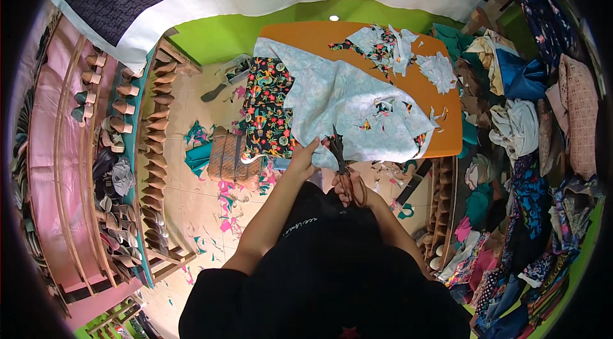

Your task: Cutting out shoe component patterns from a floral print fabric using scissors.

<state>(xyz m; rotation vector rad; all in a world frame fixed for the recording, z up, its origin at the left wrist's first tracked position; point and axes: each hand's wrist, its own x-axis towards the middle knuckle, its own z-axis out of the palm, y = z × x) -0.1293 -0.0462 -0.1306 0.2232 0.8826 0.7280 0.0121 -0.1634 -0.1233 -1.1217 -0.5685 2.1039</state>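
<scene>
A large piece of floral fabric lies with its pale blue-white underside up. Its black side, printed with bright flowers, shows at the left. My left hand pinches the fabric's near edge. Wrapped around the handles of a pair of large dark scissors is my right hand, close to my body. The blades point away from me and lie at the near edge, just right of my left fingers. Whether they are cutting into the cloth is hard to tell.
Fabric scraps lie on the orange table. Wooden shoe forms line a rack at the left. A brown woven bag and colourful offcuts are on the tiled floor. Piled cloths fill the right side.
</scene>
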